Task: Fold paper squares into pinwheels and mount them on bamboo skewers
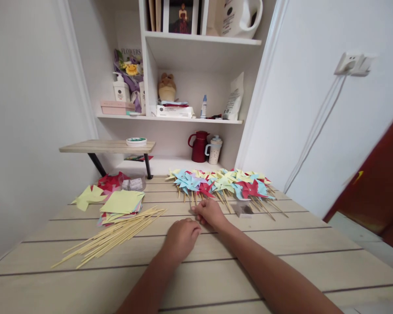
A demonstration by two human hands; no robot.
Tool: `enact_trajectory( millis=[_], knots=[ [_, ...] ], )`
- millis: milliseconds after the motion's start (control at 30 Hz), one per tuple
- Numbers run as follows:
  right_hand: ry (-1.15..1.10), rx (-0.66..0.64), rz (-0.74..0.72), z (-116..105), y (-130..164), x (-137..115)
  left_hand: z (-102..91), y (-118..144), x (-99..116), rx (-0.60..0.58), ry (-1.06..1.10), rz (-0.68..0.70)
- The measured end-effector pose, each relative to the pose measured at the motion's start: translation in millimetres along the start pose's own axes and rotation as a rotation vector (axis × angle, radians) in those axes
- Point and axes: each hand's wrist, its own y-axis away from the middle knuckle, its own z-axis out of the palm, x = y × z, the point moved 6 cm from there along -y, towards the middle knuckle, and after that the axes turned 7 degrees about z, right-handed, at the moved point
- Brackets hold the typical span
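My right hand (210, 212) reaches forward over the table, its fingers pinched at the lower end of a thin wooden stick under a light blue paper pinwheel (190, 181). This pinwheel lies at the near left of a row of finished ones in yellow, blue and red, among them a red pinwheel (250, 189). Just left of it, my left hand (182, 235) is low over the tabletop with fingers curled in; whatever is inside them, if anything, is hidden. A bundle of bare wooden sticks (114, 235) lies to its left.
Behind the sticks are stacked paper squares (122, 202), a loose yellow pinwheel head (89, 197), red paper pieces (109, 181) and a clear box (133, 183). Another small clear box (244, 209) stands right. A raised stand (108, 147), red jug (199, 146) and speckled cup (215, 150) are at the back.
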Motion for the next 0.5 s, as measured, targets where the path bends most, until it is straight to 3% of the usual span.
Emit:
enact_trajectory(
  millis=[500],
  knots=[
    [-0.055,-0.056,-0.112,-8.2,12.9,2.2,-2.2,0.3,0.0,-0.01,0.04,-0.002]
  ],
)
